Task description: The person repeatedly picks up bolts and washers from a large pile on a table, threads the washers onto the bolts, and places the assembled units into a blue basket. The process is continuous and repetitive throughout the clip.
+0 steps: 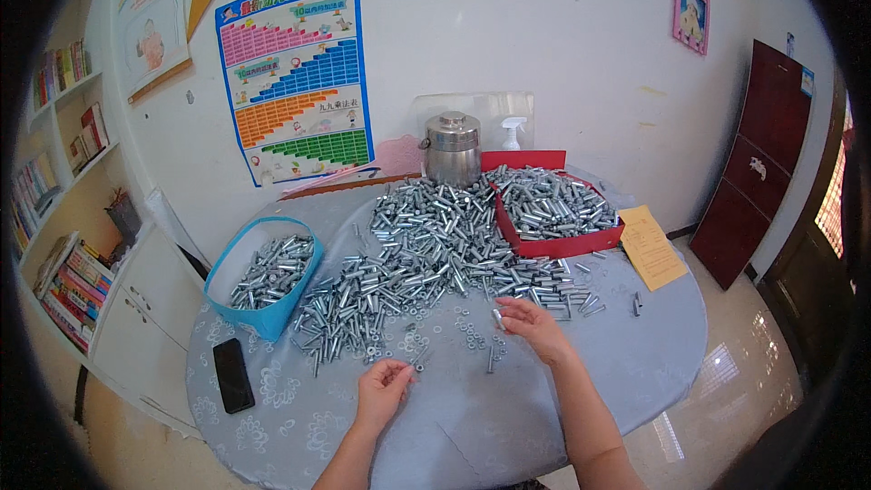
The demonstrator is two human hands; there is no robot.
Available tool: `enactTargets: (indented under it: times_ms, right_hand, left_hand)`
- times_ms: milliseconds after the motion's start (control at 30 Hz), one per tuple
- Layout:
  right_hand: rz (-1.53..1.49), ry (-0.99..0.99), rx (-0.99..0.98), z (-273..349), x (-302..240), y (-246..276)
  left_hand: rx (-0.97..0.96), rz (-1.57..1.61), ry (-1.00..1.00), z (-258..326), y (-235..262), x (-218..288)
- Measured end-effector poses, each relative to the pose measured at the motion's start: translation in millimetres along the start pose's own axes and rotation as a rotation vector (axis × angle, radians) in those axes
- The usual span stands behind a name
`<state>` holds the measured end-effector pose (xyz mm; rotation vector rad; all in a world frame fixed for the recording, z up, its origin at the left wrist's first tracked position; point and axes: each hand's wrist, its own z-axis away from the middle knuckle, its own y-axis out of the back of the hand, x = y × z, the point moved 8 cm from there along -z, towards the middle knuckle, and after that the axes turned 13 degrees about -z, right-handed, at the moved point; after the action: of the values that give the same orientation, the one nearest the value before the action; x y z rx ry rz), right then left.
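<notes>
A heap of silver metal bolts spreads over the middle of the table. In front of it lie several small nuts. My left hand is closed, thumb and fingers pinched together; what they hold, if anything, is too small to make out. Just beyond those fingertips is a loose bolt. At the heap's near right edge, my right hand holds a short silver bolt between thumb and fingers. Another bolt lies on the cloth below it.
At the left, a blue box contains more bolts; a red box of bolts stands back right. A black phone lies front left. A yellow paper is at the right edge. A metal canister and spray bottle stand behind.
</notes>
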<state>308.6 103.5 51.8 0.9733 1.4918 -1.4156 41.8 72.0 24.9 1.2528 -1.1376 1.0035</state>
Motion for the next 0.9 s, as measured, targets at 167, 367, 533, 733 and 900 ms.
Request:
enactTargets:
  times_ms: [167, 367, 533, 733, 900]
  right_hand:
    - [-0.234, -0.135, -0.051, -0.2, 29.8, -31.7]
    - [-0.028, -0.042, -0.175, 6.1, 40.2, -52.7]
    - [0.327, 0.111, -0.272, 13.9, 29.6, -77.4]
    - [0.384, 0.162, -0.320, 19.6, 29.4, -87.4]
    - [0.441, 0.155, -0.296, 25.7, 26.8, -96.8]
  left_hand:
    - [-0.049, 0.034, 0.009, 5.2, -5.6, -4.8]
    - [-0.071, 0.033, 0.002, 6.2, -10.7, -8.5]
    - [-0.028, -0.012, 0.020, 6.1, -6.6, -9.3]
    - [-0.044, -0.068, 0.013, 6.5, -7.8, -11.1]
    - [-0.013, 0.008, 0.065, 4.7, -7.0, -21.1]
